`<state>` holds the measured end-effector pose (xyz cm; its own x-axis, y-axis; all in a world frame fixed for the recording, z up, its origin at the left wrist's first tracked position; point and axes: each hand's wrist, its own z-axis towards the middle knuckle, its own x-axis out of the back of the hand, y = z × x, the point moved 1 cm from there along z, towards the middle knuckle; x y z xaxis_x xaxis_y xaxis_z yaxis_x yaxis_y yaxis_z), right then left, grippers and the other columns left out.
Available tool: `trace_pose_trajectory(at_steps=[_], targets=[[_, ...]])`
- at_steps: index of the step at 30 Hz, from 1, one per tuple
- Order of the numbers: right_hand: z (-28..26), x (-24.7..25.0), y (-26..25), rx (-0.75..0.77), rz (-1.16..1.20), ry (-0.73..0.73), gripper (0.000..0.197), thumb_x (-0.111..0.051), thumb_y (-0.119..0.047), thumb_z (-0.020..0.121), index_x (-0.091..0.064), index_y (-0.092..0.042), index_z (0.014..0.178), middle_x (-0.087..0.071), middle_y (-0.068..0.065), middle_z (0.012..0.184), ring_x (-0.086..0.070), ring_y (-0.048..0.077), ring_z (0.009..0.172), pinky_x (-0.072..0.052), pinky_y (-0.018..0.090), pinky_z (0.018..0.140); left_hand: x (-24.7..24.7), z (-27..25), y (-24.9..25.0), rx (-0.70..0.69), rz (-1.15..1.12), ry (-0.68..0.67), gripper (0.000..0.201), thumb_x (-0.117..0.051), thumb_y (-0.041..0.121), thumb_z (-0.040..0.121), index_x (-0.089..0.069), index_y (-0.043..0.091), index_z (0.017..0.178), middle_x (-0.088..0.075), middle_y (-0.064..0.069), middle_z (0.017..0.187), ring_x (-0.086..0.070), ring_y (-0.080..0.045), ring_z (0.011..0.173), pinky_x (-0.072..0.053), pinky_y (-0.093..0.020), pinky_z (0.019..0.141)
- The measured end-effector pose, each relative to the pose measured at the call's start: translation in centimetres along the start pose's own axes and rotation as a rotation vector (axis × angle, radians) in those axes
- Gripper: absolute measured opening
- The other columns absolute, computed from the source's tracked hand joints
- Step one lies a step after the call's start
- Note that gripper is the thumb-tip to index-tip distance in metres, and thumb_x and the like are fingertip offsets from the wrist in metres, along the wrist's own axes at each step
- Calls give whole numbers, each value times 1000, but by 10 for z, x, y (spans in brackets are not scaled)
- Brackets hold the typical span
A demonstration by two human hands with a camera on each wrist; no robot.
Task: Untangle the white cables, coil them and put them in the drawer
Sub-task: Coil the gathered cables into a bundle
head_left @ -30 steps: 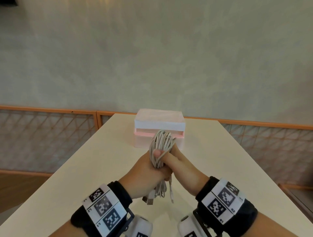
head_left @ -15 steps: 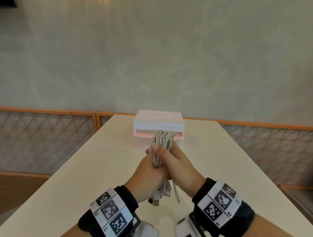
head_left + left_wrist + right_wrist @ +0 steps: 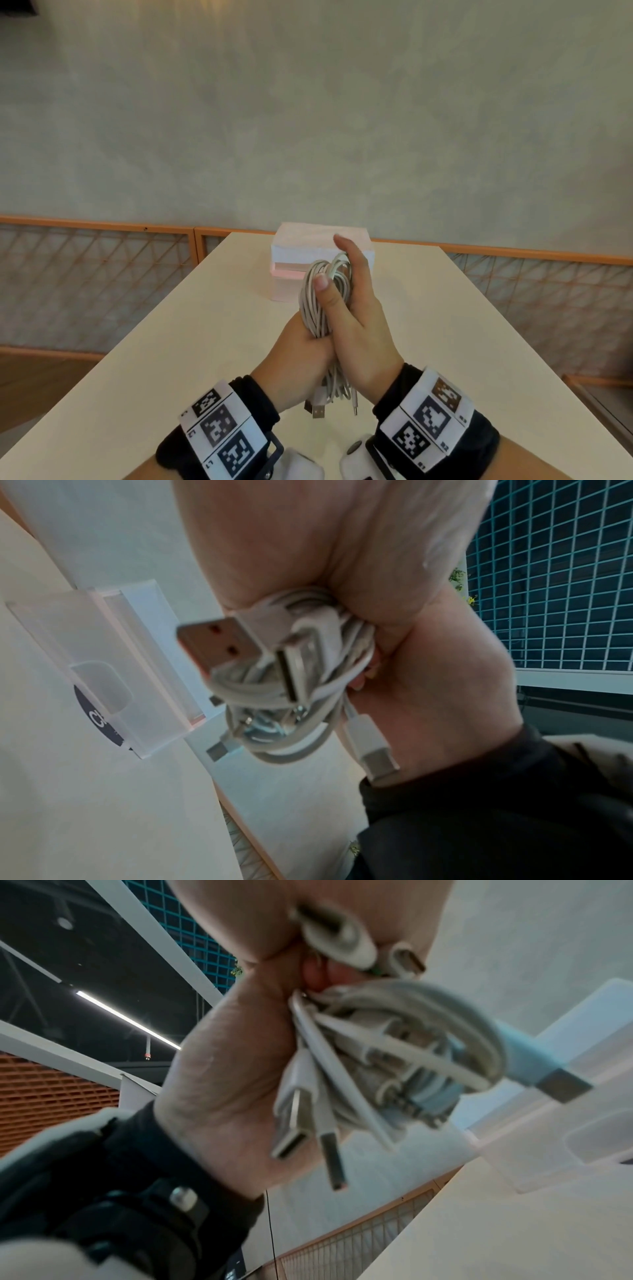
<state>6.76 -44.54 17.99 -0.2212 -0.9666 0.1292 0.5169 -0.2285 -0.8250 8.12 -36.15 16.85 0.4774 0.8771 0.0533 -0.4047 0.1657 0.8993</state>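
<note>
A coil of white cables [image 3: 317, 305] is held upright above the table between both hands. My left hand [image 3: 301, 356] grips its lower part, and several plugs [image 3: 318, 411] hang below the fist. My right hand [image 3: 359, 315] pinches the upper loops, thumb in front and fingers behind, with the index finger pointing up. The small white and pink drawer box [image 3: 298, 250] stands just behind the coil. In the left wrist view the cables [image 3: 301, 669] and USB plugs fill the middle, and the frosted drawer [image 3: 113, 669] looks pulled out a little. The right wrist view shows the cables [image 3: 377, 1056] against my right hand [image 3: 222, 1069].
The cream table [image 3: 445, 342] runs away from me, with the box near its far end. An orange-framed lattice railing [image 3: 102, 274] lines the far and side edges, and a plain wall rises behind it.
Both hands have carried the coil up and forward, closer to the drawer box. My right thumb has slid higher on the loops and the index finger has straightened upward.
</note>
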Motion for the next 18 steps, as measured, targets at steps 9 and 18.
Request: trace_pose_trajectory(at_steps=[9,18], targets=[[2,-2,2,27,-24,33,41,-52,-57,80,-52,-26,107,-67,-15,88,-64,0,83,-49,15,72,4,-1,-3,41,14,46,23,-55,19,82,-64,19,104,-71,-13,100,-68,-17,94,-57,-41,84],[1,-5,-2,11,-32,-49,47,-56,-51,81,-45,-33,123,-64,-21,97,-62,-4,92,-48,13,79,2,2,-6,32,-64,73,17,-53,26,82,-60,28,97,-70,0,93,-67,-7,88,-54,-20,79]])
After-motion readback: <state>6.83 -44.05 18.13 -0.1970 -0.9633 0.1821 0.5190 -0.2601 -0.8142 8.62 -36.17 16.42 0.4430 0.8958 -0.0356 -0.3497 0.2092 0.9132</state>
